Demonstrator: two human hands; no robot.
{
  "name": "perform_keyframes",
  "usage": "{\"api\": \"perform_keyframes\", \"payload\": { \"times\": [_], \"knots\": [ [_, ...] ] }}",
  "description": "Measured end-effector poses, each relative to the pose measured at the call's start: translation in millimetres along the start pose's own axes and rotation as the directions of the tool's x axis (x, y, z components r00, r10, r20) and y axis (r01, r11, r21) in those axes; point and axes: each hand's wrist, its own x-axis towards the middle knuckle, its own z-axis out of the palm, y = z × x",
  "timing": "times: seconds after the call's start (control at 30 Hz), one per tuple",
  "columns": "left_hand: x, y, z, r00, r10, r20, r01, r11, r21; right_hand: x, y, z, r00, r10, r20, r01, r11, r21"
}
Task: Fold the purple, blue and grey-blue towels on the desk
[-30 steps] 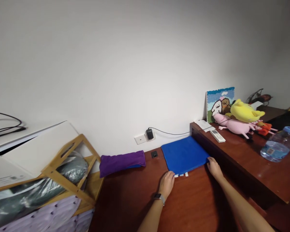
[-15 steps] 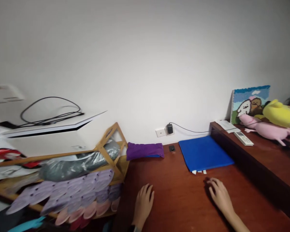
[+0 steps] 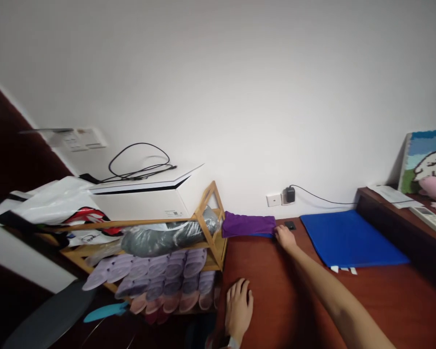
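Note:
A folded purple cloth (image 3: 249,225) lies at the back left of the brown desk (image 3: 265,281), with a strip of blue showing under its front edge. My right hand (image 3: 286,237) reaches across the desk and has its fingers closed at the cloth's right end. Flat on the desk near the left edge rests my left hand (image 3: 239,308), open, holding nothing. A blue folded cloth (image 3: 352,240) with white tags at its front edge lies flat to the right of my right forearm.
Left of the desk, a wooden rack (image 3: 212,237) holds rows of slippers (image 3: 160,266), a plastic-wrapped grey bundle (image 3: 167,240) and a white box (image 3: 141,203) topped by a black cable (image 3: 145,172). A charger (image 3: 289,194) is plugged in at the wall. On the raised right ledge sits a remote (image 3: 430,219).
My right hand has gone from the desk in front of the blue cloth to the purple cloth's right end. The view has turned left. My left hand still rests on the desk.

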Motion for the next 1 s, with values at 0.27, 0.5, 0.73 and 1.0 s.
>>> {"api": "perform_keyframes", "payload": {
  "times": [0.27,0.5,0.73,1.0],
  "knots": [
    [-0.7,6.3,-6.6,0.999,-0.044,0.024,0.046,0.997,-0.055,9.2,-19.9,0.7,0.998,0.048,-0.048,-0.050,0.997,-0.054],
    [1.1,5.1,-5.7,0.999,-0.042,0.012,0.043,0.995,-0.093,13.5,-77.1,-112.3,0.926,-0.052,-0.374,0.077,0.996,0.053],
    [2.1,21.7,-28.2,0.983,-0.073,-0.167,0.017,0.948,-0.318,-92.7,-139.8,-292.1,0.666,-0.432,-0.607,0.528,0.849,-0.026],
    [18.8,175.4,-155.1,0.720,-0.081,-0.690,-0.330,0.834,-0.442,-215.0,-143.2,-357.6,0.716,-0.544,-0.438,0.522,0.833,-0.182]
  ]
}}
